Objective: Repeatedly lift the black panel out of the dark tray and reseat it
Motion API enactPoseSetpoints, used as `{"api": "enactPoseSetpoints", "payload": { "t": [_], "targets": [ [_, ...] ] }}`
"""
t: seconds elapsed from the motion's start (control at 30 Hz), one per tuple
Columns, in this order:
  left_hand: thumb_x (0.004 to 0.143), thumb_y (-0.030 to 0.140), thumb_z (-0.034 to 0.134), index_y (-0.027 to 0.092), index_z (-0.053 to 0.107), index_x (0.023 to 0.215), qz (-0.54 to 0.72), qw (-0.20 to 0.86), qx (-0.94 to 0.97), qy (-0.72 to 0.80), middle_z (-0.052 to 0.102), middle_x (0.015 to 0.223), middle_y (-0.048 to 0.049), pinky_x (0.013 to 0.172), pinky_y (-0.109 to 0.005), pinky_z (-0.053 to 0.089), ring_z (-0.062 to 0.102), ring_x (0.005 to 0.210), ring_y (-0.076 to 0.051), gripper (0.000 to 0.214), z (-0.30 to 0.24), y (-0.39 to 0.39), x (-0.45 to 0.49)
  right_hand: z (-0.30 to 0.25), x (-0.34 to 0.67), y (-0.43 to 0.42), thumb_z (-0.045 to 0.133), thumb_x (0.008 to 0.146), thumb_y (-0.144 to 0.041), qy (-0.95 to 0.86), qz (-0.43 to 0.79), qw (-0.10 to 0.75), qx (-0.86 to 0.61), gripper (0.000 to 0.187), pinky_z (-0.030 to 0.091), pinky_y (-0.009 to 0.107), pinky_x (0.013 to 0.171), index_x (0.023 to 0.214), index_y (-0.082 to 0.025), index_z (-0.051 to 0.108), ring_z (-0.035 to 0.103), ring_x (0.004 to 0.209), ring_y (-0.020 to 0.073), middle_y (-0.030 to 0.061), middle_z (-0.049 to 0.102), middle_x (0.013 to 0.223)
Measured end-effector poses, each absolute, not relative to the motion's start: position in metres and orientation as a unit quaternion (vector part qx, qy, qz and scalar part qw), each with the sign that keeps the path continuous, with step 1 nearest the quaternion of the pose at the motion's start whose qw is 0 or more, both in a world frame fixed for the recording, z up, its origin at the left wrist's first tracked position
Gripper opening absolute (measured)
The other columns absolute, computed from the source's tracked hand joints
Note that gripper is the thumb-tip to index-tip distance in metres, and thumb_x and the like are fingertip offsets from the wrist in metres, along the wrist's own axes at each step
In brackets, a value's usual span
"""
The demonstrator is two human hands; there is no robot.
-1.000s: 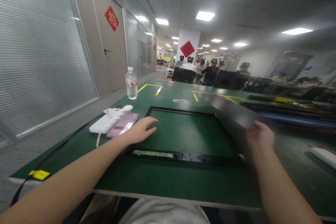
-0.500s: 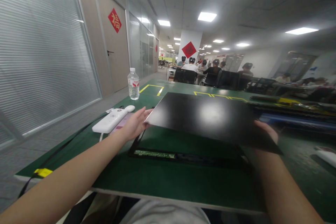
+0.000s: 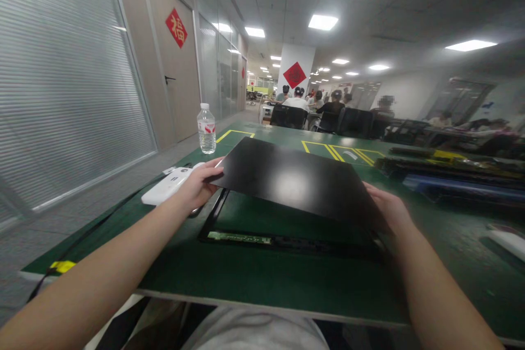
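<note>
A thin black rectangular panel [image 3: 283, 175] with a glossy reflection is held up by its two sides. My left hand [image 3: 200, 183] is closed on its left edge, and my right hand [image 3: 385, 205] is closed on the right edge, with some fingers hidden behind it. Below the panel, a black rectangular frame [image 3: 213, 213] lies flat on the green table. Along the frame's near side runs a green circuit board strip [image 3: 240, 238]. The panel hides the far part of the frame.
A white device [image 3: 162, 188] lies left of my left hand, and a water bottle [image 3: 207, 130] stands behind it. Dark and blue long parts [image 3: 455, 186] are piled at the right. A white object [image 3: 511, 243] sits at the right edge. Several people sit in the background.
The panel has moved left and tilted, uncovering more yellow tape marks behind it. My left hand has closed on its edge; my right hand has come inward and shows more.
</note>
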State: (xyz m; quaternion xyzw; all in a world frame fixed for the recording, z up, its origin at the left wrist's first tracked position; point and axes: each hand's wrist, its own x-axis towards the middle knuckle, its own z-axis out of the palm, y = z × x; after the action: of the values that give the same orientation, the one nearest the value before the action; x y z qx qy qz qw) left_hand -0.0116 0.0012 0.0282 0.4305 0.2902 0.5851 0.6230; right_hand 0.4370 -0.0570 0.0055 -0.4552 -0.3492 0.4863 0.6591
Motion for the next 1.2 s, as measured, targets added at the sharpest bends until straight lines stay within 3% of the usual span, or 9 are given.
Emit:
{"api": "enactPoseSetpoints", "payload": {
  "t": [0.17,0.3,0.5,0.67,0.87,1.07,1.2],
  "targets": [
    [0.063,0.009,0.07,0.013,0.077,0.101,0.597,0.615,0.431,0.282,0.077,0.086,-0.0054,0.06,-0.023,0.055,0.068,0.068,-0.016,0.04,0.035,-0.003,-0.013,0.002,0.442,-0.055,0.057,0.078,-0.015,-0.315,0.571,0.609,-0.452,0.032,0.06,0.033,0.073,0.108,-0.019,0.069,0.072,0.082,0.0215,0.0061,0.075,0.095],
    [0.062,0.009,0.071,0.014,0.076,0.104,0.602,0.614,0.423,0.287,0.078,0.088,-0.006,0.062,-0.025,0.056,0.069,0.07,-0.018,0.043,0.033,-0.003,-0.012,-0.001,0.448,-0.052,0.058,0.079,-0.016,-0.294,0.538,0.619,-0.491,0.026,0.059,0.031,0.063,0.103,-0.019,0.064,0.069,0.072,0.02,0.0081,0.073,0.086],
    [0.061,0.007,0.072,0.014,0.074,0.108,0.609,0.609,0.417,0.29,0.078,0.094,-0.0058,0.064,-0.025,0.056,0.07,0.075,-0.018,0.048,0.032,-0.003,-0.012,-0.003,0.447,-0.05,0.056,0.081,-0.016,-0.278,0.508,0.611,-0.54,0.033,0.058,0.034,0.067,0.114,-0.02,0.054,0.07,0.074,0.0216,0.0107,0.072,0.086],
    [0.06,0.006,0.071,0.014,0.074,0.107,0.61,0.609,0.412,0.295,0.078,0.09,-0.0052,0.063,-0.023,0.056,0.07,0.073,-0.018,0.047,0.032,-0.002,-0.013,-0.001,0.441,-0.052,0.055,0.081,-0.016,-0.3,0.465,0.582,-0.596,0.04,0.055,0.027,0.062,0.12,-0.02,0.056,0.07,0.075,0.0192,0.0106,0.073,0.086],
    [0.059,0.003,0.071,0.015,0.075,0.105,0.592,0.613,0.421,0.31,0.077,0.088,-0.0046,0.06,-0.022,0.056,0.069,0.068,-0.015,0.047,0.031,-0.001,-0.013,0.001,0.437,-0.054,0.056,0.082,-0.017,-0.307,0.443,0.568,-0.622,0.04,0.043,0.018,0.045,0.122,-0.017,0.055,0.057,0.051,0.0114,0.0102,0.074,0.08],
    [0.059,0.003,0.073,0.016,0.07,0.116,0.542,0.636,0.456,0.306,0.077,0.095,-0.0062,0.063,-0.023,0.056,0.07,0.072,-0.017,0.059,0.028,-0.001,-0.015,-0.001,0.442,-0.051,0.056,0.083,-0.019,-0.302,0.434,0.574,-0.625,0.035,0.038,0.017,0.04,0.118,-0.017,0.056,0.049,0.044,0.0097,0.0099,0.073,0.077],
    [0.059,0.003,0.075,0.017,0.067,0.118,0.514,0.651,0.468,0.305,0.075,0.097,-0.0059,0.067,-0.025,0.057,0.071,0.075,-0.018,0.062,0.026,-0.001,-0.015,-0.005,0.446,-0.05,0.057,0.083,-0.021,-0.301,0.417,0.572,-0.639,0.031,0.029,0.017,0.034,0.113,-0.016,0.057,0.034,0.037,0.0064,0.0105,0.072,0.075]
  ]
}}
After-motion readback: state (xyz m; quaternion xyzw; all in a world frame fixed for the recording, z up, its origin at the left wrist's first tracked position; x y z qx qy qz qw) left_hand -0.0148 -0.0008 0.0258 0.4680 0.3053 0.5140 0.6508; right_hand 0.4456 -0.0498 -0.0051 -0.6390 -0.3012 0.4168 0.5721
